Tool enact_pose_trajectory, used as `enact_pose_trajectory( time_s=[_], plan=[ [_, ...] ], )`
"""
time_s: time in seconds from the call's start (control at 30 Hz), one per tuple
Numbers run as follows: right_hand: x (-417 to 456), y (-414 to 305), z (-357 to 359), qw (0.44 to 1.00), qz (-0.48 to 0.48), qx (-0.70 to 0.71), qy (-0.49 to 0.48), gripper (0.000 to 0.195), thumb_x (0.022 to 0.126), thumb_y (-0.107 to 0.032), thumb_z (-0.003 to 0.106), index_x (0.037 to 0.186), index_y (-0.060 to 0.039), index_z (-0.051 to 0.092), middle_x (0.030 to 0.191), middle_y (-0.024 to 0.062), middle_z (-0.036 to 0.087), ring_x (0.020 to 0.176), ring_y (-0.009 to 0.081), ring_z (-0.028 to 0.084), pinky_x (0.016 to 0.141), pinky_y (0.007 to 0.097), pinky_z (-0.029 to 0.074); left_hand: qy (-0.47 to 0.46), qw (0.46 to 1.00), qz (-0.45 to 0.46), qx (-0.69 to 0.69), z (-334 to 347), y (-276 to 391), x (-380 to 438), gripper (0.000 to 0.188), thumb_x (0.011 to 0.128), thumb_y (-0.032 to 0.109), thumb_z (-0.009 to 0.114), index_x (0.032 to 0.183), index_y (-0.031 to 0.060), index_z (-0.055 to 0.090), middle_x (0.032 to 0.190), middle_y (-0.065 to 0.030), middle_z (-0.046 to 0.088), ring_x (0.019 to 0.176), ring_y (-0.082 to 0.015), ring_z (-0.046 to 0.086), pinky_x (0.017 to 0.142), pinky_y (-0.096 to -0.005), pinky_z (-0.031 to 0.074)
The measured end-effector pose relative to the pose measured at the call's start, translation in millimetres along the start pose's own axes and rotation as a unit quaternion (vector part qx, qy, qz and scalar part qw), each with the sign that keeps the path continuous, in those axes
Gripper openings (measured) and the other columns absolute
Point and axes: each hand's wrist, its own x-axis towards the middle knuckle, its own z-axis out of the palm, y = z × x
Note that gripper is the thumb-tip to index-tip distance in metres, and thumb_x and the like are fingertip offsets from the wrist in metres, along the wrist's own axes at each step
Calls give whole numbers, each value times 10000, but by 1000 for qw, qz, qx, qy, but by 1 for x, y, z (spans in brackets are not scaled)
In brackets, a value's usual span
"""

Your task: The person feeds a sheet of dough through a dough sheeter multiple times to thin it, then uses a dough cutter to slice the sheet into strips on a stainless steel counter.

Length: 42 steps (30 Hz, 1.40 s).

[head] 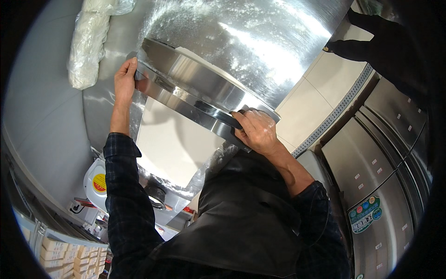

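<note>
My left hand [125, 78] grips the left end of a long stainless-steel appliance or cover [205, 82], which lies slantwise across the steel worktable [167, 24]. My right hand [258, 132] is closed around its right end, fingers curled over a dark edge; flour dusts the knuckles. I cannot tell exactly what the steel piece is. A pale, flat dough sheet [170, 139] stretches from its near side towards me. Beyond its far side shows a thin pale strip, likely dough. The underside of the steel piece is hidden.
Plastic-wrapped pale rolls [87, 52] lie at the upper left. Flour covers the far tabletop. Another person's dark-clothed legs [383, 45] stand at the upper right. Steel refrigerators [362, 160] line the right side. A white appliance [94, 190] and stacked packs [75, 256] are at lower left.
</note>
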Motion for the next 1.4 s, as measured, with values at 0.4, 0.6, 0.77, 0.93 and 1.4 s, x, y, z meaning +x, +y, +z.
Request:
enact_pose_trajectory(
  time_s=[0.4,0.6,0.77,0.93,1.4],
  plan=[
    [1,2,-3,1000,4,4,-17,551,648,-8,834,1189,-7,727,778,65,543,652,242,594,604,393,496,-2,999,19,37,-6,-6,5,316,1127,344,663,1186,57,781,832,-41,763,663,-109,683,583,-272,526],
    [1,-2,-4,999,10,5,-30,576,655,-37,863,1212,-6,719,802,71,557,676,247,610,617,395,507,5,999,22,34,-7,-11,7,307,1125,333,667,1152,50,782,829,-42,757,669,-117,688,584,-276,535],
    [0,-2,-3,1000,7,4,-26,583,661,-44,869,1223,-6,714,809,73,566,681,250,615,621,397,511,11,999,24,29,-4,-7,4,294,1121,321,676,1147,47,782,830,-40,748,682,-125,703,586,-278,544],
    [-3,2,0,999,14,0,-41,554,660,-41,869,1194,-11,724,813,72,571,693,252,623,631,394,517,9,999,30,32,-4,-8,2,287,1127,305,669,1157,43,783,847,-40,749,695,-118,701,601,-275,545],
    [-1,1,3,999,10,-10,-51,500,737,-87,839,1216,-16,714,852,102,602,735,294,653,656,420,517,58,978,138,143,-6,-35,12,314,1104,303,701,1170,6,779,1034,-52,665,964,-154,620,904,-308,508]
  ],
)
